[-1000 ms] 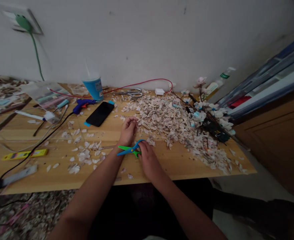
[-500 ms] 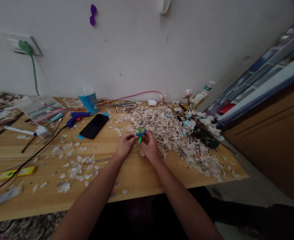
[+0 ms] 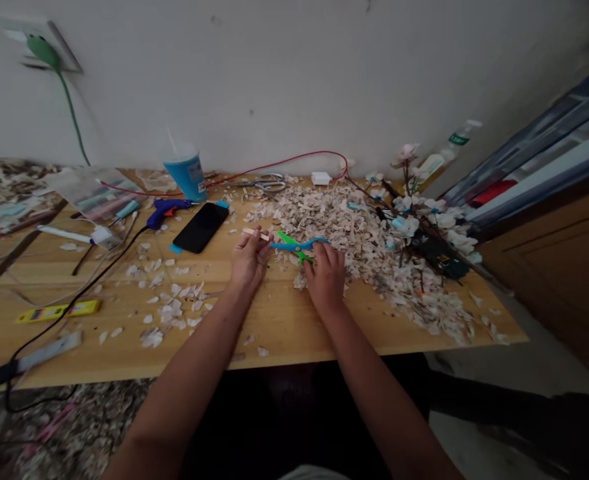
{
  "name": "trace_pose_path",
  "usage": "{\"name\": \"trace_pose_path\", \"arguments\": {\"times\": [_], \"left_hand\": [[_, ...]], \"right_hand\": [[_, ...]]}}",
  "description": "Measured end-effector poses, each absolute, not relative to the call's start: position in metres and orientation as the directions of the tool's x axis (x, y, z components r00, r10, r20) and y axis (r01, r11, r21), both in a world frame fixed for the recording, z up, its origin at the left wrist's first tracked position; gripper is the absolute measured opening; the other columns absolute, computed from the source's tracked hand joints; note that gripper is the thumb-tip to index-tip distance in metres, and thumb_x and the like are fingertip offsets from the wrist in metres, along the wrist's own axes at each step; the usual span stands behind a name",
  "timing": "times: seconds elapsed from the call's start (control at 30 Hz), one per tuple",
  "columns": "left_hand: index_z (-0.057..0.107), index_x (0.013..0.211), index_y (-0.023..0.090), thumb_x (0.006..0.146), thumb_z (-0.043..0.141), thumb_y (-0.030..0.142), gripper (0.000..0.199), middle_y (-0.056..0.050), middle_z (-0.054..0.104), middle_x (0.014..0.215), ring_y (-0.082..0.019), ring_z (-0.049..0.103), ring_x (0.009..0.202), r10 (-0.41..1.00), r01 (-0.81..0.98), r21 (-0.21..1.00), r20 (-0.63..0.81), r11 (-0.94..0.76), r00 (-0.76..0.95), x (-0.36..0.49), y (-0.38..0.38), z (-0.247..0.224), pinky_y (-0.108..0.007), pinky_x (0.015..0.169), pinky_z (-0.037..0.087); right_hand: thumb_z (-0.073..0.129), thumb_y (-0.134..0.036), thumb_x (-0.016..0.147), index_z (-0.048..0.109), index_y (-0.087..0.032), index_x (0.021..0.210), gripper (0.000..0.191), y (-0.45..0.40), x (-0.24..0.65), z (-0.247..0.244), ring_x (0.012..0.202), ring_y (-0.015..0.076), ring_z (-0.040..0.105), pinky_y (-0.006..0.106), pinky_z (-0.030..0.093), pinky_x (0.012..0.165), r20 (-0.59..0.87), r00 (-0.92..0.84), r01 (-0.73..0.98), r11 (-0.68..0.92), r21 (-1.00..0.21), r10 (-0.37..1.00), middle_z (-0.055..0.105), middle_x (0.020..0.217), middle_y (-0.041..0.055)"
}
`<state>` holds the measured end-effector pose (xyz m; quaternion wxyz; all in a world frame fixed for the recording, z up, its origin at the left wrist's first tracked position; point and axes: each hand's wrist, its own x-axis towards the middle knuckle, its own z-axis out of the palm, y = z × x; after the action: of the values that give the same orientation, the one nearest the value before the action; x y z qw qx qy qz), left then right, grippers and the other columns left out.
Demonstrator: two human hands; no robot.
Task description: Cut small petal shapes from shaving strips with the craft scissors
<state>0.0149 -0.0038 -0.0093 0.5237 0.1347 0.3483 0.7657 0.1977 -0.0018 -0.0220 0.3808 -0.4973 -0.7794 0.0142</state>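
Observation:
My right hand (image 3: 327,273) is closed round the handles of blue and green scissors (image 3: 299,247). Their blades are spread apart and point left. Close to the blade tips, my left hand (image 3: 249,261) pinches a small pale strip (image 3: 255,234) between thumb and fingers. What the strip is made of, I cannot make out. Both hands are just above the wooden table, in front of a heap of pale petal-like flakes (image 3: 319,213).
Left of the hands lie a black phone (image 3: 201,228), a blue glue gun (image 3: 163,212) and a yellow packet (image 3: 59,311). A blue cup (image 3: 188,177) and metal scissors (image 3: 267,183) stand and lie behind. Blossom branches (image 3: 414,223) and a bottle (image 3: 451,150) are at right.
My hands have drawn apart, the right one moving right with the scissors, whose blades now show spread. The pale strip has come into sight in my left hand. The view has tilted down.

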Motion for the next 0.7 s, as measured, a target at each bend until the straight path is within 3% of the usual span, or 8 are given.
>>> {"name": "trace_pose_path", "arguments": {"times": [0.33, 0.7], "left_hand": [[0.07, 0.082, 0.012, 0.076, 0.083, 0.021, 0.017, -0.009, 0.078, 0.086, -0.018, 0.076, 0.08, 0.903, -0.714, 0.692, -0.236, -0.104, -0.36, 0.02, -0.004, -0.011, -0.029, 0.078, 0.061], [0.066, 0.074, 0.012, 0.075, 0.083, 0.019, 0.018, -0.007, 0.077, 0.084, -0.014, 0.073, 0.074, 0.898, -0.693, 0.716, -0.246, -0.085, -0.364, 0.021, -0.004, -0.012, -0.027, 0.079, 0.061]], "right_hand": [[0.051, -0.02, 0.092, 0.059, -0.015, 0.129, 0.038, 0.004, 0.198, -0.03, 0.116, 0.0301, 0.05, 0.048, 0.045, 0.102, 0.516, -0.201, 0.791, 0.449, -0.416, 0.833, 0.06, 0.126, 0.0149], [0.053, -0.016, 0.089, 0.059, -0.014, 0.126, 0.038, 0.008, 0.199, -0.035, 0.118, 0.0301, 0.051, 0.048, 0.045, 0.104, 0.51, -0.181, 0.779, 0.439, -0.447, 0.841, 0.059, 0.122, 0.0165]]}}
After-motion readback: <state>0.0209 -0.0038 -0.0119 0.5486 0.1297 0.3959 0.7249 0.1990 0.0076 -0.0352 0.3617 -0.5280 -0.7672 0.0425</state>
